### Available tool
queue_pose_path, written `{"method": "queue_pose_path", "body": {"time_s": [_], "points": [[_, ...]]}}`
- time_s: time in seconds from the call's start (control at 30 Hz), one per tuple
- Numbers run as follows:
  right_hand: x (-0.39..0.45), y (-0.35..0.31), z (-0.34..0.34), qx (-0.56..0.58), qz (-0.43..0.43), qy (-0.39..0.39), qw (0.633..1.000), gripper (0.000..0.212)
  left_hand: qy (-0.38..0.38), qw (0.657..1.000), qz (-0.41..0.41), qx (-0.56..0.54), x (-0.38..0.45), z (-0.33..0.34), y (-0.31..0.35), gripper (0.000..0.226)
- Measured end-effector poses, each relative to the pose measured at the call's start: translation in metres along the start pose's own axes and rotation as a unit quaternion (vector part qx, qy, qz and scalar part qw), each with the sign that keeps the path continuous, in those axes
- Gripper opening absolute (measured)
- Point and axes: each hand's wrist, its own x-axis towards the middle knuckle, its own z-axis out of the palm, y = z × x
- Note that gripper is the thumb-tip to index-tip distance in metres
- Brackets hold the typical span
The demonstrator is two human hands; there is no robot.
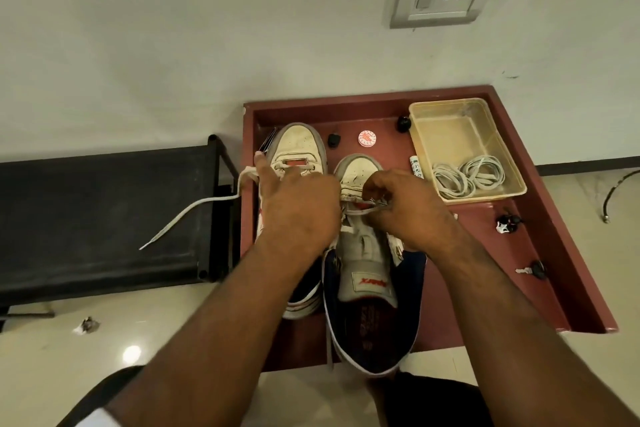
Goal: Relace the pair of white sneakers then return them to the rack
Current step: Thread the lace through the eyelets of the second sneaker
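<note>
Two white sneakers stand side by side on a maroon tray table (540, 253), toes toward the wall. The left sneaker (298, 146) has a white lace (187, 215) trailing off its left side over the black rack. My left hand (298, 215) lies over the gap between the shoes, its thumb sticking up by the left sneaker's eyelets. The right sneaker (367, 253) is nearer me, tongue pulled up. My right hand (408, 208) pinches a white lace at that shoe's front eyelets. What my left fingers hold is hidden.
A black shoe rack (104, 211) sits to the left of the table. A clear plastic box (460, 128) at the back right holds coiled white laces (467, 177). A small round tin (367, 138), black knobs, keys (530, 270) and a small figure lie on the table. Wall socket above.
</note>
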Motion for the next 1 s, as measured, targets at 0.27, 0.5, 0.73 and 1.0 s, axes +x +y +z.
{"method": "queue_pose_path", "body": {"time_s": [0.27, 0.5, 0.73, 1.0], "points": [[0.001, 0.005, -0.001, 0.018, 0.01, -0.005, 1.0, 0.036, 0.127, 0.946, -0.242, -0.178, 0.011, -0.031, -0.081, 0.015], [0.0, 0.001, -0.009, 0.124, 0.039, -0.05, 0.99, 0.037, 0.093, 0.979, -0.159, -0.081, 0.003, -0.023, -0.055, 0.056], [-0.007, 0.018, -0.024, 0.266, 0.136, -0.013, 0.954, 0.013, 0.02, 1.0, 0.016, 0.012, -0.009, 0.0, 0.013, 0.026], [-0.007, 0.008, -0.022, 0.171, 0.131, -0.074, 0.974, 0.028, 0.04, 0.998, -0.021, -0.051, 0.001, -0.002, 0.005, 0.021]]}}
